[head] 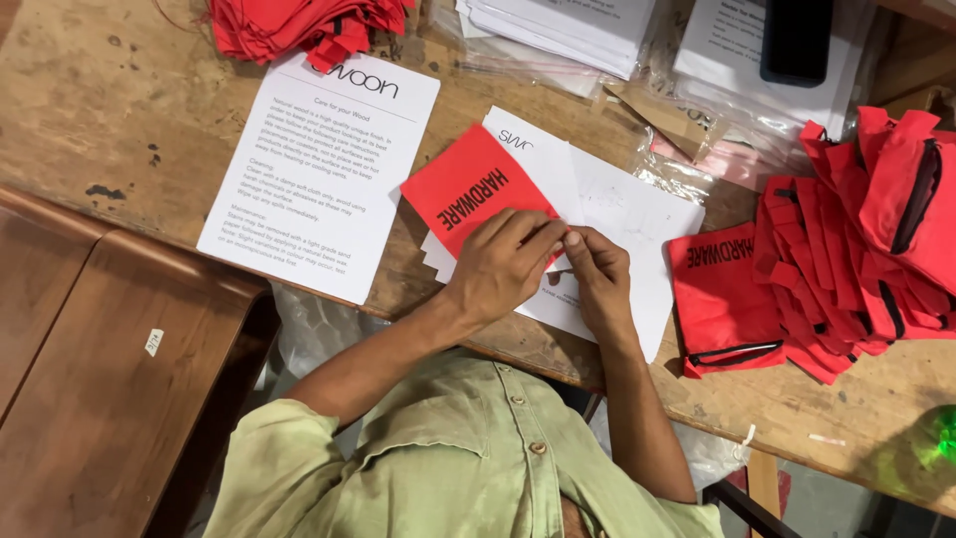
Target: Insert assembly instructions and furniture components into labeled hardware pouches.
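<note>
At the near edge of the worn wooden bench (119, 120), I pinch the red zip pouch (468, 189) with both my left hand (503, 264) and right hand (597, 279), fingers closed on its near corner over white sheets (627, 214). I judge the pouch could slip or drag the loose sheets off. Heaped pouches (856, 249) lie right; a printed care sheet (324, 174) lies left.

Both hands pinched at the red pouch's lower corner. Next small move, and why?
Probably slide the zipper along. The left hand pins the red pouch on the white sheets, while the right hand pinches at its corner, where a zipper pull likely sits; the pull itself is hidden.
</note>
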